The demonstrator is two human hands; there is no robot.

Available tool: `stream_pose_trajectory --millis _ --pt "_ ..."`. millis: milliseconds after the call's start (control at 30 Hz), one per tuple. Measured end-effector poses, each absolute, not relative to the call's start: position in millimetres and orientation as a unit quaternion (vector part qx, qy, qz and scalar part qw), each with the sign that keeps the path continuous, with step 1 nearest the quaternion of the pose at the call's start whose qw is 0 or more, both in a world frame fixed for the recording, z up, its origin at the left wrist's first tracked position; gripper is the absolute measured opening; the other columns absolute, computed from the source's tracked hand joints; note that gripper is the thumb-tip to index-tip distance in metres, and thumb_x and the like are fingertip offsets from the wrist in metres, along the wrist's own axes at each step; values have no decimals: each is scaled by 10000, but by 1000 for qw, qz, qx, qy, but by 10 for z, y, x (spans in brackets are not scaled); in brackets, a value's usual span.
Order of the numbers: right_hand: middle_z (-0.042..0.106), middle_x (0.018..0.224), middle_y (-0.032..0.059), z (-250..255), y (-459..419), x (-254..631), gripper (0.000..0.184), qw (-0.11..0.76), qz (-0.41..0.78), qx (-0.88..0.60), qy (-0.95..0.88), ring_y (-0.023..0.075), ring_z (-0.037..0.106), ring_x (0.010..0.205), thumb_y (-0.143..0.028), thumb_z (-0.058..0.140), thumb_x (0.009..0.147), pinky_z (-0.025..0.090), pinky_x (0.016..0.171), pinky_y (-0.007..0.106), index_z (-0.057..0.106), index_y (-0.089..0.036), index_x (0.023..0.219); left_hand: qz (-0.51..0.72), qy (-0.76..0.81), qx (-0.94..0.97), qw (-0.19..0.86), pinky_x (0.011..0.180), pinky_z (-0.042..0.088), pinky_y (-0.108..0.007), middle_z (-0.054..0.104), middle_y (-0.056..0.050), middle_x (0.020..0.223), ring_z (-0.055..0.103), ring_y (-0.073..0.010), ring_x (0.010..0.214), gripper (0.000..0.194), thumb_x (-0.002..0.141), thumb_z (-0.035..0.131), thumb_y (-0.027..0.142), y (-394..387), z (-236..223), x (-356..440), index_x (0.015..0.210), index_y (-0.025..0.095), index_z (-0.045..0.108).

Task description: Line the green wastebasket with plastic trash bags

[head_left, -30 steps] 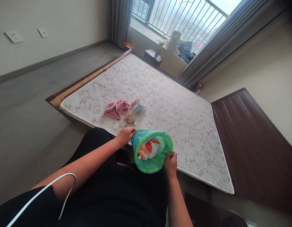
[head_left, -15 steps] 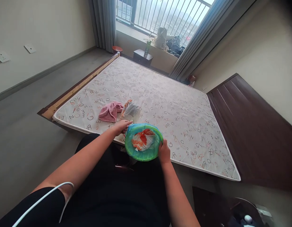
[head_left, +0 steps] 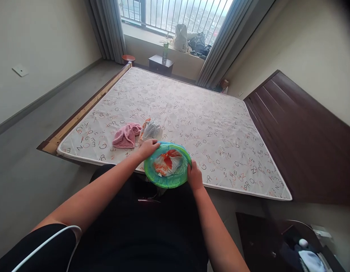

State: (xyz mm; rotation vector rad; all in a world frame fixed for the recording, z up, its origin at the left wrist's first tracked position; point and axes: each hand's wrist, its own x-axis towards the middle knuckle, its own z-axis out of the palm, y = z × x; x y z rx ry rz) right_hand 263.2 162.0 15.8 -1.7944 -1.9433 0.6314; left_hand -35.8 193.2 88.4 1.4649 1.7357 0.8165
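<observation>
A green round trash basket [head_left: 182, 173] with a thin bluish bag lining its rim is held between my two hands, in front of my body at the bed's near edge. A crumpled white and orange plastic bag [head_left: 167, 163] lies inside it. My left hand [head_left: 148, 148] is closed on the rim's far left side, and my right hand [head_left: 194, 176] grips the right side. Just beyond my left hand, a pink cloth [head_left: 126, 136] and a clear plastic bag [head_left: 152, 130] with orange print rest on the mattress.
The letter-printed mattress [head_left: 186, 102] fills the middle, with a dark headboard [head_left: 299, 139] at right. A small nightstand [head_left: 160, 65] stands beyond it, below bags [head_left: 180, 37] on the windowsill. A dark table [head_left: 256, 238] with items stands at lower right. A white cable [head_left: 47, 241] runs along my left arm.
My left hand has come further over the basket's rim, and its grip there looks fuller. The basket has shifted slightly left and up in view as the camera turned a little.
</observation>
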Motion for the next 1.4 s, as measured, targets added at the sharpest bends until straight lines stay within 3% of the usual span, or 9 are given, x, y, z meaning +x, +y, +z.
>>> stream_pose_trajectory --millis 133,333,467,667,833,967,1100,1267,1400 --pt "718 990 92 276 1652 2586 514 207 241 -652 -689 260 665 854 -476 335 1017 460 742 316 507 -213 1423 327 676 649 124 743 400 -288 655 -93 915 584 -222 868 220 992 516 328 1826 864 -289 882 189 646" --pt "717 1180 122 316 1523 2400 517 226 247 -674 -659 269 687 973 -458 325 1031 479 758 306 498 -204 1447 233 586 774 59 763 446 -313 676 -106 872 632 -231 865 276 1034 439 295 1703 667 -413 1006 206 698" --pt "728 1200 141 291 1434 2317 497 151 211 -705 -661 266 711 949 -383 342 1051 480 742 310 476 -184 1487 120 625 763 109 740 464 -319 709 -118 970 666 -241 902 262 1022 428 221 1632 546 -315 1062 202 686" --pt "723 1236 135 230 1346 2309 445 139 143 -691 -694 231 720 946 -322 406 1057 462 705 268 513 -207 1474 19 656 720 225 671 463 -304 719 -89 835 684 -233 757 196 977 531 273 1583 432 -173 902 163 675" --pt "704 1290 124 194 1358 2390 465 158 150 -705 -675 239 718 972 -357 362 1061 470 702 279 497 -207 1481 67 623 750 209 723 483 -319 717 -96 915 697 -243 846 267 1008 458 336 1425 451 -83 960 189 675" --pt "682 1338 121 142 1326 2424 470 178 161 -690 -682 249 716 1009 -364 339 1054 494 747 301 513 -210 1462 64 587 785 189 694 483 -335 682 -109 893 681 -254 810 222 938 534 315 1351 514 -50 838 173 673" --pt "697 1308 141 78 1241 2419 506 205 177 -691 -670 270 712 1052 -404 317 1044 517 811 327 527 -170 1442 158 571 770 237 714 472 -318 637 -72 869 637 -212 788 210 896 578 318 1393 561 -59 730 192 609" --pt "722 1259 149 56 1144 2415 521 216 194 -670 -683 268 723 1025 -435 314 1045 518 809 317 551 -164 1422 296 645 591 383 653 458 -292 591 17 716 580 -177 670 270 920 538 449 1477 586 -69 990 194 593" --pt "719 1264 141 83 1130 2445 506 205 204 -672 -681 263 723 1003 -419 331 1042 511 793 310 556 -179 1427 257 595 657 385 752 486 -330 691 -34 844 644 -223 790 316 891 593 439 1412 655 -6 1089 209 683"
